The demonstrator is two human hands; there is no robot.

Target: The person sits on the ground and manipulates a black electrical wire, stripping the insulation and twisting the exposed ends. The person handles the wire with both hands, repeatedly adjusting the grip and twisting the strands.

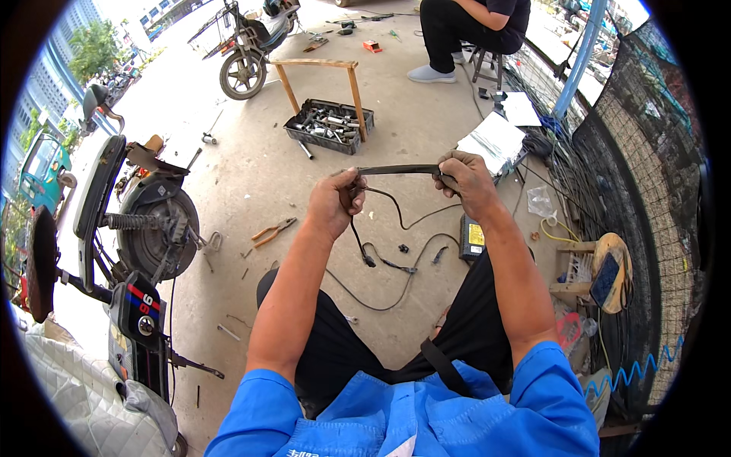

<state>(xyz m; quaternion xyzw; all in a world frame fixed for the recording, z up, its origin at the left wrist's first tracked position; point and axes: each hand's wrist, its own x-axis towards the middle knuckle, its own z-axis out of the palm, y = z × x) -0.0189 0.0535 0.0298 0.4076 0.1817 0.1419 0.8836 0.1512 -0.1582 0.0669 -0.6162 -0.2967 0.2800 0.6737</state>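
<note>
**2 hands stretch 1 black strip over the floor**

1 flat black strip (400, 170) runs level between 2 hands. The left hand (336, 204) is curled tight around the strip's left end, fingers folded in, and 1 thin black cable (396, 207) hangs from that fist, looping down and to the right. The right hand (466, 181) pinches the strip's right end, thumb and fingers closed narrow on it. The strip sits directly between the hands, touching both, just above the level of the knuckles.

Below the hands, on the concrete floor (251, 175), lie 1 more loose black wire with small connectors (381, 266) and 1 small black and yellow box (472, 238), just under the right wrist. 1 pair of orange-handled pliers (272, 231) lies left of the left hand. 1 crate of metal parts (329, 124) stands beyond the left hand, well apart
</note>
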